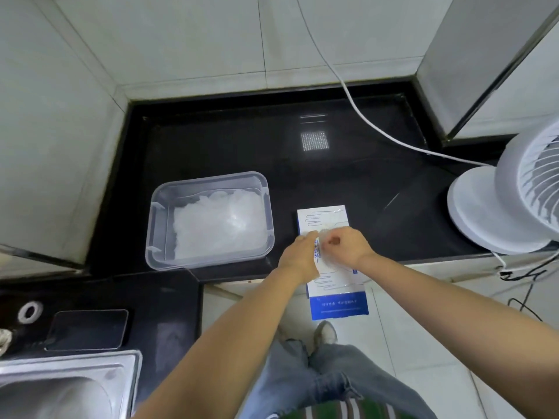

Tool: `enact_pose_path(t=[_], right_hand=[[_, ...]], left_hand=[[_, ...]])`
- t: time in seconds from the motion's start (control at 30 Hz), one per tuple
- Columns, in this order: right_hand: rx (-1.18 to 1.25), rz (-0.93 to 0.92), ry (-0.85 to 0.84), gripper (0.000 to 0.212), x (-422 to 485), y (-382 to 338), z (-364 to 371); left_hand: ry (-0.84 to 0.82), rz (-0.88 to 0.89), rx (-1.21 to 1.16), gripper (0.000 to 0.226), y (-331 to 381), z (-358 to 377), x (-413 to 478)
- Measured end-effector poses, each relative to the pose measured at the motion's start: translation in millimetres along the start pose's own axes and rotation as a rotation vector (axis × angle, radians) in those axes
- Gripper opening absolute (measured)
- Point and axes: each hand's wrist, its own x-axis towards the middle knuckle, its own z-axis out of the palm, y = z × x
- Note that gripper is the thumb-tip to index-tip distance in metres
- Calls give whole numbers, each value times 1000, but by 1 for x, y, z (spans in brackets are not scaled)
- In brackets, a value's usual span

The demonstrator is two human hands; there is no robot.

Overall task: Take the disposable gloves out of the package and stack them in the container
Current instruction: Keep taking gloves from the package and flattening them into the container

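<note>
Left hand (298,256) on glove box (338,299), right hand (344,246) curled, pinching clear glove (324,234)

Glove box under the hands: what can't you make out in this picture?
- Head view: the opening of the glove box is hidden under the left hand and right hand.
- Head view: the clear glove between them is too faint to show how far out it is.
- Head view: the glove pile in the container blurs together; no count possible.
- Head view: the fan is cut off by the right edge.

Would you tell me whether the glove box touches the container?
Apart: the head view shows black counter between glove box and container.
</note>
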Motion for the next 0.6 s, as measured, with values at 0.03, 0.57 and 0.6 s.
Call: enact_pose_path(t=[0.03,0.57,0.6], right_hand=[[125,-4,9,22,-1,-1,-4],[980,-21,140,18,-6,-43,-58],[981,-24,142,17,-6,-45,-56]], left_hand=[[15,-2,-5,88,1,2,0],[142,-122,-857,25,9,-36,-6],[175,-134,-981,30,11,-46,-10]])
